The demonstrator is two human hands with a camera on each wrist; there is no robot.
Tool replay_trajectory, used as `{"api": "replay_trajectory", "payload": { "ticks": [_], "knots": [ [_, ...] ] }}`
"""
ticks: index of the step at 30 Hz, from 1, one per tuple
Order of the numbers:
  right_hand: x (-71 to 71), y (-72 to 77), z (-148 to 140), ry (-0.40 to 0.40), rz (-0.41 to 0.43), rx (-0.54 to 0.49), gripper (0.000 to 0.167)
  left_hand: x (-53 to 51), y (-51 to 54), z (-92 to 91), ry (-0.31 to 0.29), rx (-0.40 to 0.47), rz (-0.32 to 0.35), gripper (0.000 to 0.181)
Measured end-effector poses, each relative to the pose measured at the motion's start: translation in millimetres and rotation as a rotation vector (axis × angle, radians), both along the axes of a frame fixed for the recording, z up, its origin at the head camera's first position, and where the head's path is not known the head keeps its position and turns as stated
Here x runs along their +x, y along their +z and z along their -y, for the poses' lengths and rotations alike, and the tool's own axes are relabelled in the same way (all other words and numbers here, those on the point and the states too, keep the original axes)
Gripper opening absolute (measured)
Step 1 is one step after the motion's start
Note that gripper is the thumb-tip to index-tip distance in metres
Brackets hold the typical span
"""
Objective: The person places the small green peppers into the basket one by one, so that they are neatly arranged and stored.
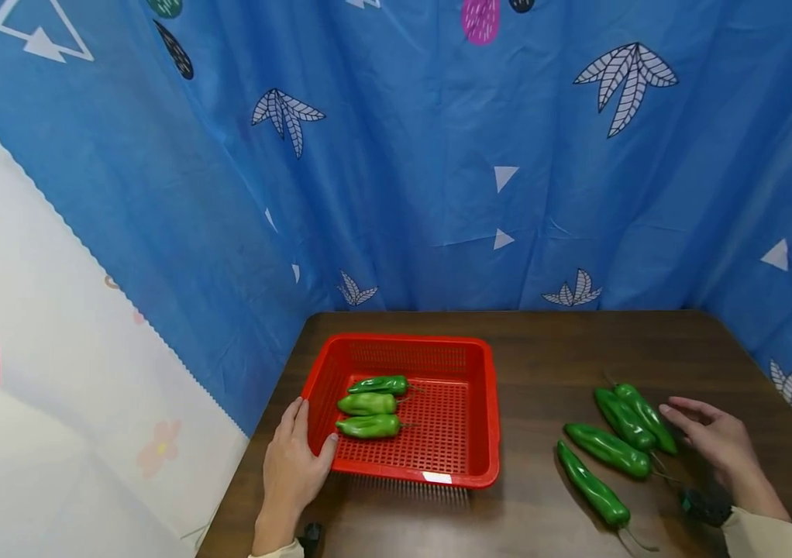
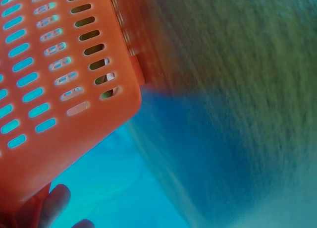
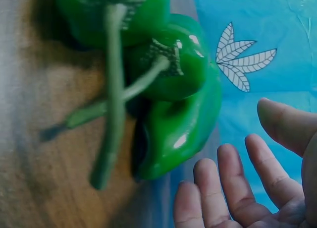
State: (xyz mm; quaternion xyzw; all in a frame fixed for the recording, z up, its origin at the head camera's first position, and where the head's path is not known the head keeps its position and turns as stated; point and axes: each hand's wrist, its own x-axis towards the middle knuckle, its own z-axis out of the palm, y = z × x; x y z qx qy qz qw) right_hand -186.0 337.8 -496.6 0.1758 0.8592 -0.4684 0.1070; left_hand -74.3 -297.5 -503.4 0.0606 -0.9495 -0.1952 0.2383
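Observation:
A red plastic basket (image 1: 491,418) with slotted walls stands left of centre on the table. Three green chili peppers (image 1: 368,426) lie side by side in its left half. My left hand (image 1: 291,465) holds the basket's near left corner, its thumb over the rim and its fingers along the left side. The left wrist view shows the slotted basket wall (image 2: 64,148) and two fingertips (image 2: 57,200). Several darker green chili peppers (image 1: 594,484) lie on the table at the right. Just right of them hovers my right hand (image 1: 720,438), fingers spread and holding nothing.
The dark brown wooden table (image 1: 528,372) has bare wood between basket and loose peppers. A blue patterned curtain (image 1: 438,194) hangs behind it and along the right. White cloth (image 1: 54,349) with pink prints hangs at the left.

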Motion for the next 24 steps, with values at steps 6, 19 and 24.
{"api": "replay_trajectory", "payload": {
  "ticks": [6, 19, 24],
  "knots": [
    [0.3, -6.9, 4, 0.069, -0.007, 0.032, 0.088, 0.2, -0.5, 0.5, 0.006, -0.009, -0.005, 0.076],
    [-0.2, -12.5, 13, 0.101, 0.032, 0.037, 0.093, -0.2, -0.1, -0.2, 0.004, -0.008, -0.001, 0.077],
    [-1.9, -15.9, 13, 0.105, 0.022, 0.042, 0.09, 0.3, -1.4, -0.3, 0.005, -0.003, -0.01, 0.077]
  ]
}}
